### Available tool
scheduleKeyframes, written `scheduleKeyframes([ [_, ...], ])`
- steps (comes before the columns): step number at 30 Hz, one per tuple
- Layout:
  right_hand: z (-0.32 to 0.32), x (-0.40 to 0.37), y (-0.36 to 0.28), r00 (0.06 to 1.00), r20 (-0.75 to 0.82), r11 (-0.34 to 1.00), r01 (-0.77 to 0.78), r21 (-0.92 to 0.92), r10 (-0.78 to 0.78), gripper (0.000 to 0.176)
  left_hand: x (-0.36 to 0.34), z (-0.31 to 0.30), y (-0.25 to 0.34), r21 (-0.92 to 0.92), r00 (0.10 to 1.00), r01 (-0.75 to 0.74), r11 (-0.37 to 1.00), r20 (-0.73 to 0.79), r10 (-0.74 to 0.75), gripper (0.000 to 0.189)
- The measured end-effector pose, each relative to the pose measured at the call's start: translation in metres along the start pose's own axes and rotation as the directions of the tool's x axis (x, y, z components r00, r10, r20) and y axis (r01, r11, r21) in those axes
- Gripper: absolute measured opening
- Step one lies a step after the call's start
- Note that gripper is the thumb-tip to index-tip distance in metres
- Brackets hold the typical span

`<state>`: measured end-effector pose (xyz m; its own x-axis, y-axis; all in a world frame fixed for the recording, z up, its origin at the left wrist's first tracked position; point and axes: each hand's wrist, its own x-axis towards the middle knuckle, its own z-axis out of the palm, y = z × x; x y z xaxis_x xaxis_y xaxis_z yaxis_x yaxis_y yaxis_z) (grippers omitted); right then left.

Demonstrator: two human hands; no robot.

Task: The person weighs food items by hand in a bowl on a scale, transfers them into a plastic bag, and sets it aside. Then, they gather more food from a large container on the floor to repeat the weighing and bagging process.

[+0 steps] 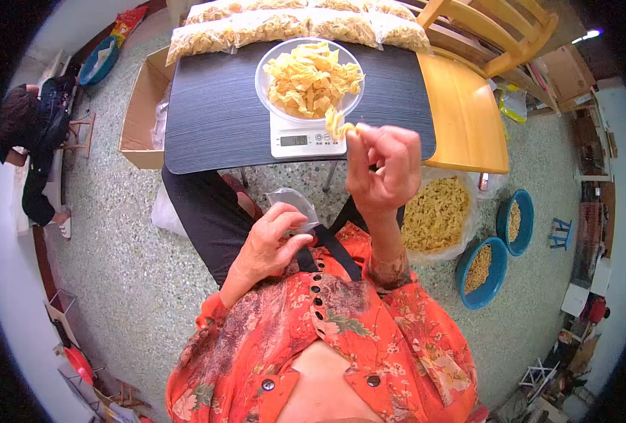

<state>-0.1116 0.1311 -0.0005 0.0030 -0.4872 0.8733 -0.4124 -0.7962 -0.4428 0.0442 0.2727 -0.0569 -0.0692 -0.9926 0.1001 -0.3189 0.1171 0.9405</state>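
Between the fingertips of my right hand (383, 166) is a curly, pale-yellow dried piece (337, 127), raised by the front rim of a clear plastic bowl (262, 88). A heap of similar dried pieces (311, 79) fills that bowl. Under the bowl is a white digital kitchen scale (309, 149); its display is lit, but I cannot read the figures. My left hand (270, 243), low over my lap, has its fingers closed on a clear plastic bag (295, 204). The bag's mouth looks spread.
Filled clear bags (270, 32) line the back of the dark table (210, 106). A wooden chair (461, 92) adjoins its right side, a cardboard box (140, 116) its left. On the floor at right are a lined container of dried pieces (436, 211) and two blue basins (493, 292). Another person (41, 134) sits at left.
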Motion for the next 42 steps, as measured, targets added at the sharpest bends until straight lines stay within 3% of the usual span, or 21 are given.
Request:
scheduleKeyframes([
  [1,0.006,0.003,0.008,1.000,0.001,1.000,0.000,0.003,0.000,0.020,-0.001,0.000,-0.004,0.001,1.000,0.002,1.000,-0.003,-0.002,0.021],
  [3,0.021,0.009,0.026,0.993,-0.059,0.990,0.100,-0.101,-0.106,0.022,-0.002,0.001,-0.012,0.122,0.984,-0.179,0.976,0.029,0.177,0.021],
  [4,0.024,0.014,0.031,0.997,0.067,0.974,0.054,-0.221,-0.040,0.025,-0.003,0.003,-0.014,0.147,0.982,-0.187,0.971,0.013,0.187,0.019],
  [5,0.023,0.010,0.034,0.997,0.067,0.974,0.053,-0.222,-0.039,0.025,-0.004,0.004,-0.015,0.146,0.982,-0.186,0.972,0.014,0.186,0.019],
  [8,0.016,-0.001,0.033,0.932,0.217,0.946,-0.248,-0.209,0.292,0.025,-0.002,0.003,-0.012,0.135,0.988,-0.150,0.980,-0.013,0.153,0.017],
  [9,0.012,-0.007,0.031,0.929,0.221,0.945,-0.250,-0.213,0.296,0.025,0.000,0.001,-0.011,0.165,0.976,-0.205,0.965,-0.046,0.215,0.017],
  [11,0.002,-0.023,0.028,0.911,0.194,0.926,-0.375,0.028,0.363,0.014,0.002,-0.003,-0.010,0.206,0.960,-0.246,0.947,-0.086,0.267,0.016],
  [12,-0.004,-0.028,0.018,0.789,0.301,0.791,-0.593,0.149,0.535,0.007,0.004,-0.006,-0.012,0.242,0.940,-0.298,0.923,-0.095,0.328,0.017],
  [15,-0.016,-0.048,0.010,0.645,0.485,0.617,-0.748,0.243,0.591,0.008,0.011,-0.010,-0.012,0.292,0.895,-0.387,0.875,-0.110,0.432,0.021],
  [17,-0.026,-0.056,0.009,0.634,0.533,0.616,-0.749,0.242,0.561,0.010,0.014,-0.011,-0.011,0.290,0.891,-0.403,0.868,-0.092,0.445,0.021],
  [19,-0.035,-0.060,0.005,0.713,0.603,0.625,-0.663,0.412,0.358,0.013,0.012,-0.011,-0.015,0.307,0.894,-0.394,0.866,-0.089,0.438,0.022],
  [20,-0.039,-0.060,0.003,0.695,0.666,0.589,-0.667,0.456,0.271,0.022,0.013,-0.010,-0.016,0.323,0.889,-0.402,0.857,-0.088,0.450,0.023],
  [21,-0.043,-0.056,0.002,0.625,0.756,0.638,-0.665,0.388,0.192,0.032,0.014,-0.010,-0.014,0.324,0.889,-0.400,0.857,-0.090,0.449,0.023],
  [24,-0.035,-0.056,0.001,0.594,0.804,0.822,-0.452,0.347,-0.013,0.048,0.017,-0.012,-0.011,0.291,0.880,-0.425,0.857,-0.089,0.467,0.020],
  [27,-0.030,-0.063,0.008,0.609,0.788,0.892,-0.304,0.334,-0.087,0.046,0.014,-0.016,-0.014,0.306,0.890,-0.425,0.852,-0.032,0.455,0.020],
  [28,-0.030,-0.058,0.010,0.577,0.806,0.935,-0.197,0.294,-0.132,0.035,0.014,-0.020,-0.013,0.334,0.893,-0.428,0.840,0.016,0.449,0.020],
  [31,-0.031,-0.063,0.018,0.486,0.866,0.970,-0.130,0.204,-0.117,0.024,0.011,-0.034,-0.008,0.391,0.917,-0.395,0.831,0.125,0.378,0.018],
  [35,-0.029,-0.067,0.021,0.535,0.838,0.977,-0.101,0.187,-0.106,0.018,0.011,-0.041,-0.011,0.548,0.936,-0.352,0.759,0.229,0.269,0.015],
  [36,-0.027,-0.067,0.019,0.536,0.837,0.977,-0.099,0.189,-0.108,0.018,0.013,-0.042,-0.009,0.550,0.936,-0.352,0.757,0.228,0.269,0.015],
  [38,-0.026,-0.069,0.015,0.585,0.806,0.973,-0.122,0.194,-0.087,0.018,0.017,-0.041,-0.005,0.513,0.846,-0.532,0.673,0.300,0.441,0.019],
  [42,-0.025,-0.067,0.025,0.633,0.767,0.970,-0.105,0.221,-0.107,0.019,0.024,-0.044,-0.006,0.496,0.804,-0.594,0.633,0.401,0.440,0.020],
])
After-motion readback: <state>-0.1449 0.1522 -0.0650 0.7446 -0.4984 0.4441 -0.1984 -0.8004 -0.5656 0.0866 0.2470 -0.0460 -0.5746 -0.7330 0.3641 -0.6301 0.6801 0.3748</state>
